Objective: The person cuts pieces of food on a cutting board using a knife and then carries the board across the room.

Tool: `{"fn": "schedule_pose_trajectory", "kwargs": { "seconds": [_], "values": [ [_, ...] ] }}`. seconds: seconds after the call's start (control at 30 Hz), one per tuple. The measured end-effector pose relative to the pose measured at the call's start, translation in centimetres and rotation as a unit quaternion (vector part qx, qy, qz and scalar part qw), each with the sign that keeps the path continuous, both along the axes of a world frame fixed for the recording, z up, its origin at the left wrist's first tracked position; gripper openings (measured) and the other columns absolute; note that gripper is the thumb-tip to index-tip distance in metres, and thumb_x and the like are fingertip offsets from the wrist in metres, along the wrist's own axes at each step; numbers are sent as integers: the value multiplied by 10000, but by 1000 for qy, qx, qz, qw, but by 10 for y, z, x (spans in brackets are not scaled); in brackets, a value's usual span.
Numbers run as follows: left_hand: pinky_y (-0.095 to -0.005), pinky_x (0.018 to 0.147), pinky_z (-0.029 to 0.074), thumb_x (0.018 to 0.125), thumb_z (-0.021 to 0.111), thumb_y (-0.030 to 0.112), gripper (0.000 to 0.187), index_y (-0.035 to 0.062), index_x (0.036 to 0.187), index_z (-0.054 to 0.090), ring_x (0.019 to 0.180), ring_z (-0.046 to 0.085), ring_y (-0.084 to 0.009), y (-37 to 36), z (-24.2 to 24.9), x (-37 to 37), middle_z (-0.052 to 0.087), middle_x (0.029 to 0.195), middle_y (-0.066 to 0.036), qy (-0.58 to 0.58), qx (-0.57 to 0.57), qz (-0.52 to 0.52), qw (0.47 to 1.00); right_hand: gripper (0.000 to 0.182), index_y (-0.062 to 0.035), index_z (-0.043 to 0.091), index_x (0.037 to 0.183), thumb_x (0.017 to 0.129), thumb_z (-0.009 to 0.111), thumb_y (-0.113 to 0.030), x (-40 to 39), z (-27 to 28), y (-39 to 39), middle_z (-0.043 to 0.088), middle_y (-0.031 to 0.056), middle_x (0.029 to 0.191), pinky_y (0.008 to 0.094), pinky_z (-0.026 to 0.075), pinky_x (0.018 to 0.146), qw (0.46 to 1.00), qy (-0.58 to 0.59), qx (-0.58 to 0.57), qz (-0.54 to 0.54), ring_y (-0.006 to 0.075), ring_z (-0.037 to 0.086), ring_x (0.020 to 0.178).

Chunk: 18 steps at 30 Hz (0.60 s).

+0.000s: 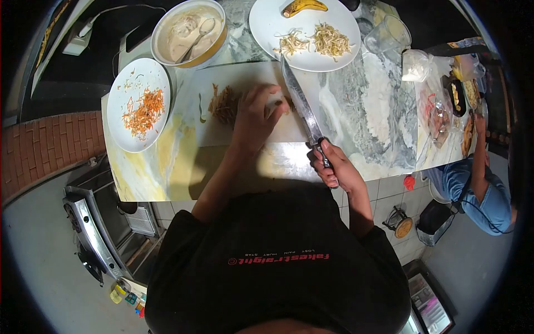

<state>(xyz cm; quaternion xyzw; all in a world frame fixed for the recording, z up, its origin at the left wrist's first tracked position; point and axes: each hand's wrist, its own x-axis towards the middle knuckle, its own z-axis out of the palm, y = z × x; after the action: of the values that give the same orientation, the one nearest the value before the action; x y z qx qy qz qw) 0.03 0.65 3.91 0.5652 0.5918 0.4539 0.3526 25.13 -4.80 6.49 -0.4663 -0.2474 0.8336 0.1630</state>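
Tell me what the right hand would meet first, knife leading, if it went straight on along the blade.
Probably the near rim of the large white plate: the tip of the knife in the right hand overlaps it in view, though height is unclear.

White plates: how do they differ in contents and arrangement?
The left plate holds orange shreds; the right plate holds pale sprouts and a banana. The left plate's food is loosely scattered; the right plate's sprouts sit in two heaps. Both are white.
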Motion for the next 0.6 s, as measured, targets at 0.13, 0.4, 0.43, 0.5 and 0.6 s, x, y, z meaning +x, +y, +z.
{"fn": "schedule_pose_trajectory", "kwargs": {
  "seconds": [0.13, 0.4, 0.43, 0.5, 0.6],
  "values": [
    [-429, 1009, 475, 853, 799, 165, 311, 94, 1144, 713, 1112, 592, -319, 1, -4, -6, 661, 1111, -89, 237, 73, -86, 965, 454, -138, 443, 935, 1092, 472, -563, 8, -5, -2, 394, -34, 688, 207, 200, 377, 1000, -1, 8, -7, 19, 259, 461],
    [-454, 984, 452, 879, 759, 180, 146, 106, 993, 703, 1067, 583, -289, 8, -21, -12, 641, 1109, -43, 284, 106, -98, 948, 467, -141, 448, 917, 1088, 468, -576, 9, 2, -12, 392, -40, 670, 205, 206, 384, 999, -32, 1, -12, 25, 265, 463],
    [-448, 960, 456, 888, 752, 174, 128, 105, 983, 701, 1045, 589, -282, 9, -21, -13, 644, 1093, -41, 296, 121, -81, 944, 472, -141, 448, 913, 1088, 467, -579, 9, 3, -13, 396, -38, 671, 209, 216, 382, 999, -45, 14, -4, 29, 280, 463],
    [-442, 936, 461, 897, 745, 168, 109, 105, 973, 699, 1023, 595, -275, 14, -20, -15, 647, 1077, -39, 310, 135, -64, 939, 476, -140, 449, 909, 1087, 466, -581, 9, 3, -17, 399, -35, 671, 212, 226, 380, 998, -56, 28, 3, 34, 295, 462],
    [-427, 895, 462, 907, 734, 159, 84, 106, 960, 695, 983, 602, -271, 19, -16, -16, 647, 1046, -41, 356, 185, 9, 916, 487, -134, 447, 902, 1087, 462, -584, 8, 5, -24, 432, -24, 681, 215, 243, 369, 988, -123, 91, 32, 41, 321, 452]
  ]
}}
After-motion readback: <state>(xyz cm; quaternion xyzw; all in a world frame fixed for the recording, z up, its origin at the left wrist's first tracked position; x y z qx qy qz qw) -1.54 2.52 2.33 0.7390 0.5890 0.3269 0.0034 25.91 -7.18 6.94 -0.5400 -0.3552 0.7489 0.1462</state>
